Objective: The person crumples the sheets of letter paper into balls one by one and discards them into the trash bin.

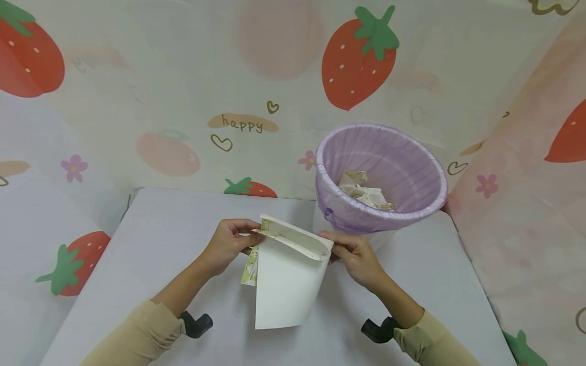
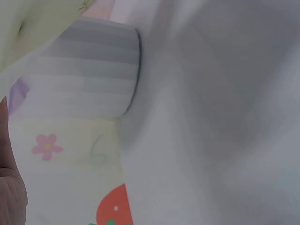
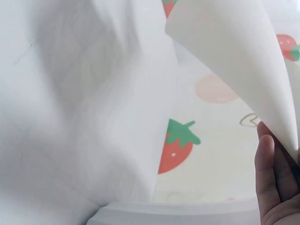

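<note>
A white sheet of paper (image 1: 286,287), its top edge folded over, hangs in front of the person above the table. The left hand (image 1: 227,243) pinches its upper left corner between thumb and fingers. At the upper right corner, the right hand (image 1: 359,260) grips the edge. A yellow-green patterned piece (image 1: 250,269) shows behind the sheet below the left fingers. In the right wrist view the paper (image 3: 239,51) curves down to the right hand's fingers. Only part of the left hand (image 2: 11,187) enters the left wrist view, below the paper (image 2: 33,28).
A bin with a purple liner (image 1: 329,195) stands behind the right hand at the table's back right, holding crumpled paper (image 1: 371,195). The white table (image 1: 174,244) meets a strawberry-print backdrop (image 1: 183,91). Black wrist mounts (image 1: 198,325) sit at both sleeves.
</note>
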A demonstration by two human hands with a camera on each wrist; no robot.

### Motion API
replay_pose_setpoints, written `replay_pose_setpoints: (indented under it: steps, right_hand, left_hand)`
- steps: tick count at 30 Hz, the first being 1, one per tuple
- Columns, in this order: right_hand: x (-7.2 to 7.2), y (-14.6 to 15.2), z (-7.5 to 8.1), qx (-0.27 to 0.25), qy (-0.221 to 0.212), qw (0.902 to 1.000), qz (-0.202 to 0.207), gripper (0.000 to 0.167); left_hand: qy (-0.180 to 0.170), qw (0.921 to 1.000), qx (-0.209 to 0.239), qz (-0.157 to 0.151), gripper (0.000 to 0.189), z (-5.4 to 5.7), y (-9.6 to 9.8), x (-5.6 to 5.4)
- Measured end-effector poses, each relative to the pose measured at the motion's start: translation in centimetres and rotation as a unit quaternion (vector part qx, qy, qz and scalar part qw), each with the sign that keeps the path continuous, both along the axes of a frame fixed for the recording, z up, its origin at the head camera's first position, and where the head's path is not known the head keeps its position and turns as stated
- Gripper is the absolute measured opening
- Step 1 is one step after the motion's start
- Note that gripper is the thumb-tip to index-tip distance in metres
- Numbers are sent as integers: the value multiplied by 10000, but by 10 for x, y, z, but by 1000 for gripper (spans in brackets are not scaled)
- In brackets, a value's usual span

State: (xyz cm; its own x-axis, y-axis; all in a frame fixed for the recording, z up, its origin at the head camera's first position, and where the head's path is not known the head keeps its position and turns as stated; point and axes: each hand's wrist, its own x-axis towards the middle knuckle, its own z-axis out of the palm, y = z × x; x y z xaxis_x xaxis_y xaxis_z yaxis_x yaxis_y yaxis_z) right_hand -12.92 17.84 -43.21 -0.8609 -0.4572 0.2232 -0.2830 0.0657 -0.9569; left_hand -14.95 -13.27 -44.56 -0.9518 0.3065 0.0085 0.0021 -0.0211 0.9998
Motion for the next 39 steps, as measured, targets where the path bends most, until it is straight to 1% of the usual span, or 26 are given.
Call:
replay_pose_setpoints:
  steps: [5, 8, 10, 13, 15, 20, 23, 24, 27, 30, 32, 36, 39]
  right_hand:
    - [1, 2, -2, -2, 224, 9997, -36, 33]
    - [2, 3, -1, 75, 475, 9988, -86, 35]
    - [2, 3, -1, 155, 721, 9973, -60, 36]
    - [2, 5, 1, 263, 1108, 9935, 58, 38]
    - [1, 6, 2, 270, 1239, 9917, 195, 40]
    - [-1, 9, 5, 340, 1296, 9898, 492, 40]
    - [-1, 10, 6, 549, 1375, 9871, 612, 40]
    - [-1, 11, 6, 611, 1360, 9868, 630, 41]
    - [1, 10, 4, 787, 1213, 9880, 545, 32]
    - [1, 8, 2, 989, 1059, 9891, 248, 21]
    - [1, 7, 0, 1166, 1071, 9874, 20, 19]
    - [0, 4, -1, 1453, 1380, 9793, -273, 20]
    - [-1, 1, -1, 1642, 1663, 9715, -401, 20]
  left_hand:
    - [-54, 9998, 173, -48, 18, -1, 1, 0]
    - [-159, 9993, 315, -102, 13, -1, 2, 0]
    - [-257, 9987, 416, -144, 11, -1, 2, 1]
    - [-396, 9975, 559, -184, 16, 1, 3, 2]
    - [-491, 9964, 657, -222, 20, 2, 4, 3]
    - [-619, 9946, 779, -302, 25, 2, 4, 3]
    - [-656, 9948, 719, -302, 25, 2, 4, 3]
    - [-663, 9950, 689, -295, 25, 2, 3, 2]
    - [-689, 9948, 671, -328, 23, 2, 3, 1]
    - [-675, 9941, 692, -496, 21, 2, 2, 1]
    - [-692, 9927, 687, -705, 21, 3, 2, 1]
    - [-700, 9889, 521, -1200, 27, 2, 4, 2]
    - [-723, 9860, 381, -1455, 27, 1, 8, 3]
